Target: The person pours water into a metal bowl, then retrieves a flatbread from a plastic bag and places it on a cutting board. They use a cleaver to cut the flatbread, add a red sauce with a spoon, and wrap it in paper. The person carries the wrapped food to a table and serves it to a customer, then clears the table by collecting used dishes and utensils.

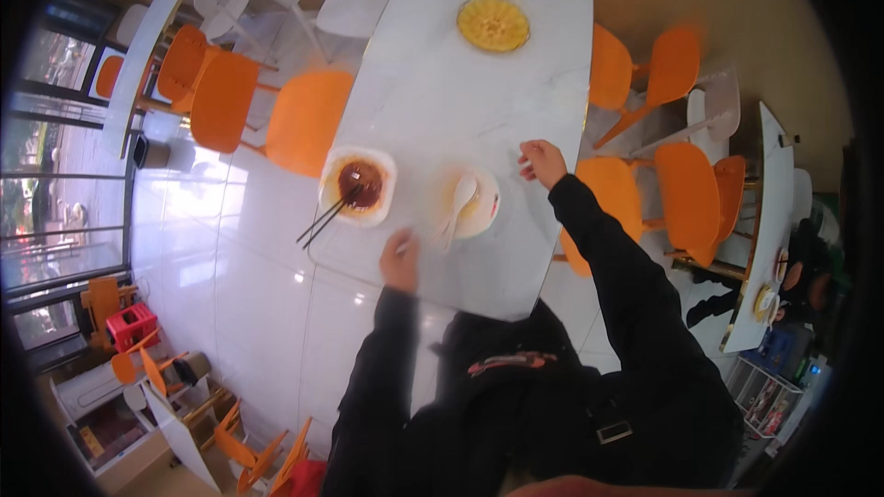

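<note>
My left hand (399, 259), blurred, is over the near left edge of the white marble-patterned table (442, 124). Whether it holds anything is unclear. Over the table's right side is my right hand (544, 163), fingers loosely curled and apart, nothing visible in them. Between my hands sits a round white bowl (487, 217) with yellowish residue. A white spoon (464, 193) rests in it, its handle pointing toward me. To the left stands a squarish white bowl (390, 183) with reddish-brown sauce (366, 186). Dark chopsticks (321, 222) lean out over its near left rim.
A yellow scalloped dish (493, 23) sits toward the table's far end. Orange chairs (309, 124) flank both sides, with white chairs (359, 3) farther left. At the right, a person in dark clothing (804, 269) is by another table (746, 304). A red crate (132, 326) stands by the windows.
</note>
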The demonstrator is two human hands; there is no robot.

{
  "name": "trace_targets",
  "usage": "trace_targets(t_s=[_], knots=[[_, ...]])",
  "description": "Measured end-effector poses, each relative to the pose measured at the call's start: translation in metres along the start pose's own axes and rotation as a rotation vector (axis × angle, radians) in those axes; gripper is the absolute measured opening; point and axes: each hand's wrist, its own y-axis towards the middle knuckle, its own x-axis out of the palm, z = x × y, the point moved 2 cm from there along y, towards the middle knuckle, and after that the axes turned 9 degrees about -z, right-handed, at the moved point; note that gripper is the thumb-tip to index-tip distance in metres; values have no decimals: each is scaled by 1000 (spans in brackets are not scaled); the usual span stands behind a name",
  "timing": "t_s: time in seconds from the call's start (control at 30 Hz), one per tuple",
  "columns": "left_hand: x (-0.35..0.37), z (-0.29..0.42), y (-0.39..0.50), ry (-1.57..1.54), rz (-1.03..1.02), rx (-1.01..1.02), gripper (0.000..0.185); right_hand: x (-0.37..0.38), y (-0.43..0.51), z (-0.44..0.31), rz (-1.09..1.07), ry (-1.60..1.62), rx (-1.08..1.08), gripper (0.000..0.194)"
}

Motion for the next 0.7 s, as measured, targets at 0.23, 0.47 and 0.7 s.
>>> trace_targets(t_s=[0.23,0.47,0.7], knots=[[-49,-47,14,-688,185,-342,43,-49,198,-49,-64,538,-141,26],[-63,-71,47,-46,26,-164,21,-36,257,-76,-32,575,8,22],[-58,-110,59,-214,40,-117,22,-23,184,-52,-28,276,-3,19]])
